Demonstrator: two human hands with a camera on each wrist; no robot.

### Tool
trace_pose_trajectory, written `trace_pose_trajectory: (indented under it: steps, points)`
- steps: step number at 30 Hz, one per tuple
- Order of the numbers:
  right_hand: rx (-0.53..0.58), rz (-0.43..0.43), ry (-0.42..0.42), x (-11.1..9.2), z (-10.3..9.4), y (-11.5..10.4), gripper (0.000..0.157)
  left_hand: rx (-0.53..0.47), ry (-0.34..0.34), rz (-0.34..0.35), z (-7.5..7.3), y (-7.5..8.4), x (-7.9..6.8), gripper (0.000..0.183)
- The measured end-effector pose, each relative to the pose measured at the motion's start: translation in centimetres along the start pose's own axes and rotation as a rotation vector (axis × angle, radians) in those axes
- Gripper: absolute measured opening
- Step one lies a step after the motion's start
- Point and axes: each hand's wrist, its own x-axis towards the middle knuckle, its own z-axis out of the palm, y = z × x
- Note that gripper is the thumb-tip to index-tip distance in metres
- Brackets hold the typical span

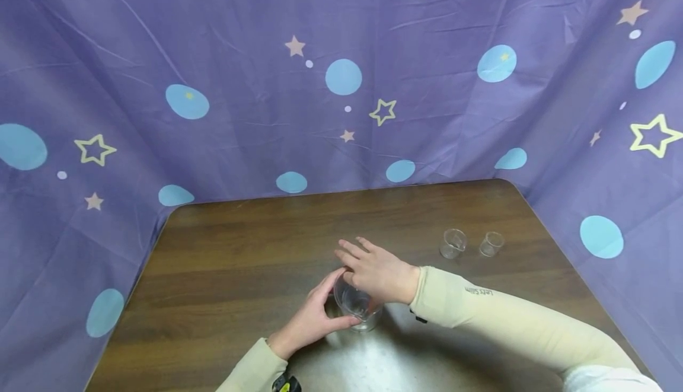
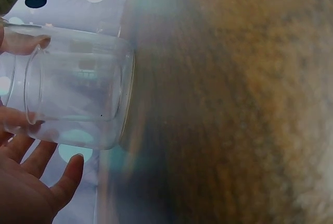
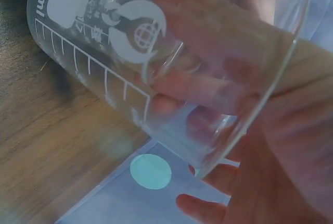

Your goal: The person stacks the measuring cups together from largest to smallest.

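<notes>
My left hand grips a large clear glass beaker by its side near the rim, thumb on the near side and fingers on the far side. White graduations and a printed logo mark its wall. Inside it sits a smaller clear glass beaker, its rim below the larger one's. My right hand reaches over the rim, thumb and a finger inside, pinching the smaller beaker near its rim. The other right fingers spread outside the large beaker. Reflections partly hide the inner beaker.
Two small clear glass beakers, a slightly larger one and a smaller one, stand at the right rear of the wooden table. A purple patterned curtain encloses the table's back and sides.
</notes>
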Motion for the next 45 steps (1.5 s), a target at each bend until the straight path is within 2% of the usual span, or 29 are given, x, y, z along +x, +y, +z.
trace_pose_trajectory:
  steps: [5, 13, 24, 33, 38, 45]
  points:
    - [-0.004, 0.019, -0.022, 0.0, -0.3, -0.2, 0.079, 0.010, -0.001, -0.004, 0.0, 0.0, 0.0, 0.091]
    - [-0.070, 0.037, -0.003, 0.0, -0.6, -0.6, 0.080, 0.016, -0.001, -0.007, 0.0, 0.0, 0.0, 0.090]
    - [-0.049, 0.038, 0.001, -0.1, -0.3, -0.4, 0.076, 0.016, -0.017, 0.000, -0.2, 0.1, 0.2, 0.090]
    - [0.046, 0.070, -0.007, -0.5, -0.7, 0.1, 0.062, 0.019, -0.026, 0.001, -0.4, 0.1, 0.2, 0.091]
    - [0.095, 0.073, 0.033, -1.3, -1.1, 0.7, 0.055, 0.007, -0.035, -0.001, -0.4, 0.0, 0.2, 0.090]
    - [0.184, 0.031, 0.117, -2.8, -1.7, 1.9, 0.053, -0.014, -0.034, 0.012, -0.3, 0.0, 0.2, 0.090]
